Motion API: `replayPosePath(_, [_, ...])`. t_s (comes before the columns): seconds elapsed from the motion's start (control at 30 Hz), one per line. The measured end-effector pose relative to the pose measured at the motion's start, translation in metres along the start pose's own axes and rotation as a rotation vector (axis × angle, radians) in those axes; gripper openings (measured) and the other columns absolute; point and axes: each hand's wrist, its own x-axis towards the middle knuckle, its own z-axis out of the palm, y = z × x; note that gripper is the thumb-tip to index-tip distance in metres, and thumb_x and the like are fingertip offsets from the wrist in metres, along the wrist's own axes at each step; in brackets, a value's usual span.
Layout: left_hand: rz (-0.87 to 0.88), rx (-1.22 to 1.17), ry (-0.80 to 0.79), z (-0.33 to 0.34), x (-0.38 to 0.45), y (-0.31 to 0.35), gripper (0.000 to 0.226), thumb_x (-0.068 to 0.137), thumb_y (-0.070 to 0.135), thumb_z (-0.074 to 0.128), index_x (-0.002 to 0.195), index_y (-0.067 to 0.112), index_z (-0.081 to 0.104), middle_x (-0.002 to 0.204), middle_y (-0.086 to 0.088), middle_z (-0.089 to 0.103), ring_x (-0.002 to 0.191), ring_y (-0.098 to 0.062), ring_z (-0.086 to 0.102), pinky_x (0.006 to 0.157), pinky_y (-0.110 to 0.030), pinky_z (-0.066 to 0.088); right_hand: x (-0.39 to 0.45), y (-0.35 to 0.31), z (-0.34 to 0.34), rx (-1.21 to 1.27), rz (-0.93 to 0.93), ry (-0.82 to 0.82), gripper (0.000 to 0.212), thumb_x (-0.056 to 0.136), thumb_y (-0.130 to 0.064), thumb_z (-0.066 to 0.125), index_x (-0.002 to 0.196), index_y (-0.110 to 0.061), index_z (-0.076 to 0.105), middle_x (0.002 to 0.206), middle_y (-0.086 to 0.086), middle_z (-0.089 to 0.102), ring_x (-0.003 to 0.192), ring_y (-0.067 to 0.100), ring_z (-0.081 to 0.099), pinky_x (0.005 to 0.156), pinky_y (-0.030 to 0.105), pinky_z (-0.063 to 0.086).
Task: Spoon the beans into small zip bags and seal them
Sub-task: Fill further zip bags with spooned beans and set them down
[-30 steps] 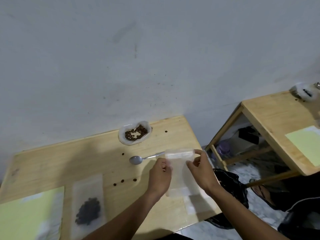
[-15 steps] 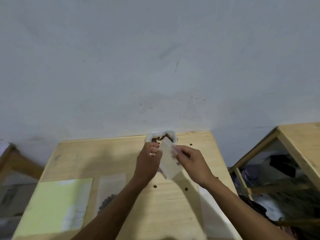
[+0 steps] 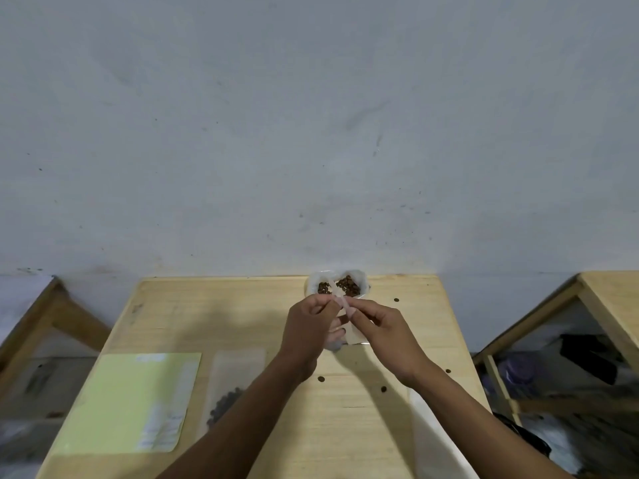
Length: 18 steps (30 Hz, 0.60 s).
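Observation:
Both hands hold a small clear zip bag (image 3: 356,335) upright above the middle of the wooden table (image 3: 214,312). My left hand (image 3: 309,328) pinches one side of the bag's top and my right hand (image 3: 378,326) pinches the other side. Behind them, at the table's far edge, stands a white container (image 3: 361,280) with brown beans (image 3: 349,286) in it. A filled zip bag with dark beans (image 3: 228,402) lies flat on the table at the front left. The spoon is hidden behind my hands.
A pale green sheet (image 3: 135,401) lies at the table's front left. Loose beans (image 3: 321,378) are scattered on the tabletop. More clear bags (image 3: 432,440) lie at the front right edge. Another wooden table (image 3: 612,299) stands to the right, with clutter beneath it.
The view has swung left and tilted up toward the wall. Both hands carried the bag away from me, toward the bean container, and their fingers have closed in on its top.

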Motion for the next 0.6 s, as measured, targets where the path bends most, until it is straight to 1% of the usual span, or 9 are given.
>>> replayPosePath(0.07, [0.007, 0.026, 0.033, 0.003, 0.002, -0.003, 0.008, 0.091, 0.008, 0.06, 0.092, 0.006, 0.068, 0.097, -0.014, 0.074, 0.085, -0.023, 0.075, 0.082, -0.043, 0.06, 0.0, 0.004, 0.0, -0.041, -0.002, 0.023, 0.027, 0.1, -0.019, 0.053, 0.113, -0.034, 0.072, 0.114, -0.016, 0.071, 0.112, 0.0, 0.061, 0.098, 0.024, 0.045])
replayPosePath(0.17, [0.007, 0.049, 0.051, 0.007, 0.006, -0.007, 0.007, 0.089, 0.006, 0.058, 0.089, 0.006, 0.065, 0.089, -0.014, 0.074, 0.081, -0.02, 0.075, 0.082, -0.045, 0.06, -0.002, 0.008, 0.004, -0.185, -0.052, 0.089, 0.025, 0.1, -0.018, 0.053, 0.112, -0.029, 0.072, 0.113, -0.015, 0.069, 0.107, -0.004, 0.061, 0.084, 0.013, 0.046])
replayPosePath(0.23, [-0.002, 0.037, 0.055, 0.01, 0.007, -0.011, 0.005, 0.086, 0.007, 0.061, 0.088, 0.006, 0.065, 0.081, -0.011, 0.073, 0.078, -0.019, 0.074, 0.082, -0.048, 0.059, -0.004, 0.01, 0.007, -0.265, -0.12, 0.121, 0.026, 0.099, -0.016, 0.053, 0.106, -0.035, 0.069, 0.109, -0.019, 0.066, 0.103, -0.006, 0.06, 0.076, 0.008, 0.046])
replayPosePath(0.3, [-0.005, 0.034, 0.067, 0.012, 0.006, -0.014, 0.006, 0.085, 0.01, 0.065, 0.089, 0.005, 0.066, 0.077, -0.01, 0.072, 0.074, -0.02, 0.07, 0.08, -0.047, 0.06, -0.004, 0.016, 0.008, -0.336, -0.148, 0.127, 0.022, 0.098, -0.017, 0.055, 0.107, -0.031, 0.07, 0.109, -0.016, 0.065, 0.102, -0.004, 0.06, 0.074, 0.008, 0.049])
replayPosePath(0.37, [0.005, 0.07, 0.077, 0.012, 0.006, -0.018, 0.007, 0.087, 0.01, 0.065, 0.088, 0.003, 0.064, 0.077, -0.014, 0.071, 0.07, -0.02, 0.067, 0.073, -0.042, 0.06, -0.002, 0.023, 0.006, -0.395, -0.129, 0.119, 0.021, 0.096, -0.02, 0.058, 0.112, -0.02, 0.073, 0.112, -0.01, 0.064, 0.104, 0.001, 0.061, 0.077, 0.013, 0.053])
replayPosePath(0.4, [0.009, 0.096, 0.083, 0.011, 0.006, -0.019, 0.006, 0.088, 0.008, 0.064, 0.087, 0.002, 0.062, 0.076, -0.015, 0.069, 0.068, -0.02, 0.067, 0.069, -0.039, 0.059, -0.001, 0.027, 0.003, -0.416, -0.12, 0.114, 0.021, 0.096, -0.021, 0.06, 0.111, -0.018, 0.073, 0.112, -0.009, 0.065, 0.104, 0.001, 0.061, 0.079, 0.015, 0.054])
replayPosePath(0.47, [0.008, 0.13, 0.089, 0.009, 0.006, -0.022, 0.004, 0.088, 0.005, 0.062, 0.086, 0.001, 0.06, 0.077, -0.013, 0.067, 0.071, -0.021, 0.069, 0.066, -0.034, 0.06, 0.0, 0.028, -0.002, -0.45, -0.115, 0.12, 0.016, 0.094, -0.019, 0.061, 0.099, -0.019, 0.076, 0.103, -0.011, 0.07, 0.098, -0.001, 0.063, 0.082, 0.014, 0.05])
replayPosePath(0.53, [0.002, 0.147, 0.073, 0.007, 0.007, -0.023, 0.005, 0.088, 0.004, 0.061, 0.084, 0.002, 0.059, 0.079, -0.013, 0.066, 0.077, -0.023, 0.072, 0.068, -0.034, 0.061, 0.0, 0.027, -0.007, -0.46, -0.087, 0.148, 0.017, 0.094, -0.018, 0.06, 0.087, -0.018, 0.076, 0.09, -0.01, 0.073, 0.088, -0.002, 0.064, 0.077, 0.012, 0.047])
replayPosePath(0.6, [-0.006, 0.169, 0.035, 0.007, 0.006, -0.022, 0.011, 0.089, 0.003, 0.06, 0.077, 0.003, 0.059, 0.08, -0.019, 0.068, 0.078, -0.024, 0.073, 0.072, -0.037, 0.061, 0.0, 0.027, -0.01, -0.472, -0.062, 0.178, 0.018, 0.094, -0.017, 0.06, 0.083, -0.016, 0.074, 0.084, -0.007, 0.072, 0.082, 0.0, 0.063, 0.072, 0.01, 0.045])
